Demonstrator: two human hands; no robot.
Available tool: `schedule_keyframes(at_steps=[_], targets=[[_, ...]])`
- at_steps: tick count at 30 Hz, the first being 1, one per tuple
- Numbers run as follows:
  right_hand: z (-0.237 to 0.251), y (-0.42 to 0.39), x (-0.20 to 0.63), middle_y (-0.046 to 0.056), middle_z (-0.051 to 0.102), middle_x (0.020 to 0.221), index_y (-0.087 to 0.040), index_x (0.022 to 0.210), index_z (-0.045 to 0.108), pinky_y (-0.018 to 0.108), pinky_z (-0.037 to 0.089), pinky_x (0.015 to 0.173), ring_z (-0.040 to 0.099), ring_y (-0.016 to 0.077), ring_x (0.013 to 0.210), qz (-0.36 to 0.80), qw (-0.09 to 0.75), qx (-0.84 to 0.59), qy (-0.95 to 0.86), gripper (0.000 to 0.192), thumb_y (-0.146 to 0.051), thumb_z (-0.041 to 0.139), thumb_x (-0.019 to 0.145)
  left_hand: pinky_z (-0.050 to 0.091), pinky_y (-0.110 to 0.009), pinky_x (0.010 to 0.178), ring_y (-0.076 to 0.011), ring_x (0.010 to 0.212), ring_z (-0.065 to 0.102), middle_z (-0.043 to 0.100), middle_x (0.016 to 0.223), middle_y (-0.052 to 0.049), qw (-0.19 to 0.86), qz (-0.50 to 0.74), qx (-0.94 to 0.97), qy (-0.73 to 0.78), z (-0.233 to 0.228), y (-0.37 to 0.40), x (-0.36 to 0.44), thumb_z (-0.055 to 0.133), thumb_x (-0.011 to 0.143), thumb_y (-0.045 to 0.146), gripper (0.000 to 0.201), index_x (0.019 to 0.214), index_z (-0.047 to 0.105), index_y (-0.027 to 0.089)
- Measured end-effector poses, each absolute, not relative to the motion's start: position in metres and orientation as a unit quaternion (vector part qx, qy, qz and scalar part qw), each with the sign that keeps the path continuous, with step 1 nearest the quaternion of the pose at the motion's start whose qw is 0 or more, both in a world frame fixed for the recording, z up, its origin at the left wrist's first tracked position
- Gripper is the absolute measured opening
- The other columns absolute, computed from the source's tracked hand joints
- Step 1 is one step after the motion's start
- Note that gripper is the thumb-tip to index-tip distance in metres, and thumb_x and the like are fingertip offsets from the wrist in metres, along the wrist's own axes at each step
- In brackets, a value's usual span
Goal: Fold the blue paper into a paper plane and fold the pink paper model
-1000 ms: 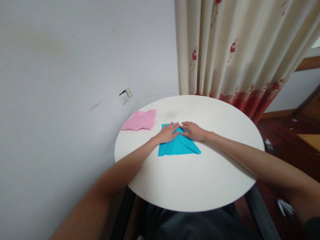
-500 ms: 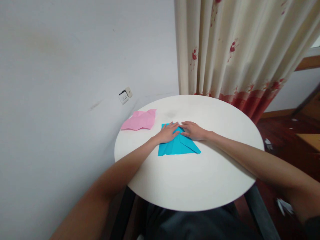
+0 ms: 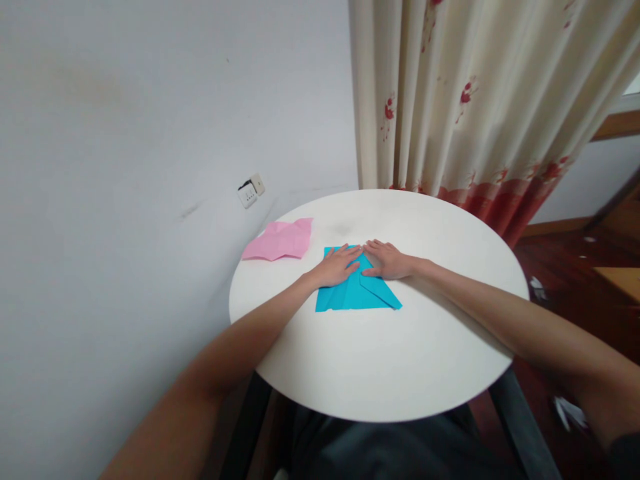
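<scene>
Both hands are down flat on the blue paper (image 3: 356, 293), which lies a little left of centre on the round white table (image 3: 400, 360), toward its far side. The left hand (image 3: 336, 265) presses palm-down on the far left part of the sheet, fingers stretched out and released, grasping nothing, fingertips aimed right toward the middle. The right hand (image 3: 389, 261) mirrors it from the other side, fingers also flat and loose on the paper, tips pointing left, and the two sets of fingertips are close to meeting over the far end of the sheet. A diagonal flap (image 3: 380, 288) is folded over on the right, its edge running down to the near right corner. This looks like thin craft paper: very light, limp, easy to crease and easy to tear, and likely to skate on that smooth tabletop unless pinned. Best handled by an edge or corner with fingertips while the other palm holds it flat. Both forearms reach in long from the near side, the left one from low on the left, the right one from the near right, wrists low to the table. Off to the far left lies a crumpled pink paper (image 3: 280, 241), well clear of both hands, near the wall (image 3: 125, 200); a floral curtain (image 3: 475, 100) hangs beyond the table.
</scene>
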State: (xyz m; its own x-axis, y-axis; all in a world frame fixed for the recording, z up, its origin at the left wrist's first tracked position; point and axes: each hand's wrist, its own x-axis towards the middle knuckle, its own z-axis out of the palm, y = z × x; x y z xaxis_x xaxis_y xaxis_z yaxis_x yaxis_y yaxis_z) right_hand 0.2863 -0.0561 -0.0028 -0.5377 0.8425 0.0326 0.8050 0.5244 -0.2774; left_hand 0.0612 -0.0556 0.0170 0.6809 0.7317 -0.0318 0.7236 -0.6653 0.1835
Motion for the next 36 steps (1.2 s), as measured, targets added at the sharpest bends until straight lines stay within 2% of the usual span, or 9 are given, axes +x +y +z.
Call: schedule_keyframes(at_steps=[5, 13, 24, 31, 36], targets=[[0.0026, -0.0602, 0.2865, 0.018, 0.018, 0.165, -0.016, 0.159, 0.025, 0.056, 0.014, 0.122, 0.013, 0.0357, 0.153, 0.131, 0.072, -0.475, -0.867, 0.100, -0.075, 0.055, 0.084, 0.016, -0.055, 0.121, -0.0310, 0.152, 0.017, 0.025, 0.165, -0.001, 0.075, 0.017, 0.915, 0.395, 0.0174, -0.0542, 0.0607, 0.028, 0.105, 0.046, 0.052, 0.153, 0.038, 0.030], [-0.0051, -0.0543, 0.2826, 0.020, 0.028, 0.161, -0.014, 0.155, 0.034, 0.055, 0.022, 0.120, 0.023, 0.0353, 0.150, 0.093, 0.093, -0.494, -0.860, 0.079, -0.063, 0.048, 0.094, 0.021, -0.047, 0.121, -0.0265, 0.151, 0.025, 0.032, 0.162, -0.004, 0.069, 0.039, 0.930, 0.360, 0.0160, -0.0513, 0.0591, 0.029, 0.106, 0.044, 0.048, 0.146, 0.051, 0.028], [-0.0011, -0.0526, 0.2869, 0.017, 0.032, 0.160, -0.019, 0.153, 0.041, 0.056, 0.025, 0.119, 0.027, 0.0387, 0.148, 0.100, 0.100, -0.478, -0.867, 0.078, -0.064, 0.053, 0.091, 0.018, -0.048, 0.122, -0.0273, 0.152, 0.021, 0.028, 0.164, -0.002, 0.077, 0.037, 0.917, 0.390, 0.0180, -0.0559, 0.0616, 0.028, 0.104, 0.047, 0.056, 0.156, 0.033, 0.027], [0.0014, -0.0547, 0.2886, 0.019, 0.029, 0.161, -0.016, 0.155, 0.037, 0.053, 0.025, 0.119, 0.026, 0.0388, 0.149, 0.094, 0.081, -0.467, -0.876, 0.081, -0.064, 0.053, 0.091, 0.016, -0.057, 0.120, -0.0309, 0.152, 0.018, 0.024, 0.165, -0.003, 0.074, 0.032, 0.907, 0.414, 0.0135, -0.0529, 0.0602, 0.027, 0.103, 0.051, 0.059, 0.157, 0.029, 0.027], [0.0005, -0.0534, 0.2906, 0.015, 0.033, 0.160, -0.022, 0.155, 0.039, 0.054, 0.028, 0.118, 0.027, 0.0394, 0.148, 0.089, 0.093, -0.449, -0.884, 0.077, -0.065, 0.052, 0.091, 0.016, -0.055, 0.120, -0.0301, 0.152, 0.018, 0.025, 0.165, -0.003, 0.070, 0.038, 0.908, 0.411, 0.0101, -0.0519, 0.0591, 0.025, 0.103, 0.053, 0.059, 0.157, 0.029, 0.027]])
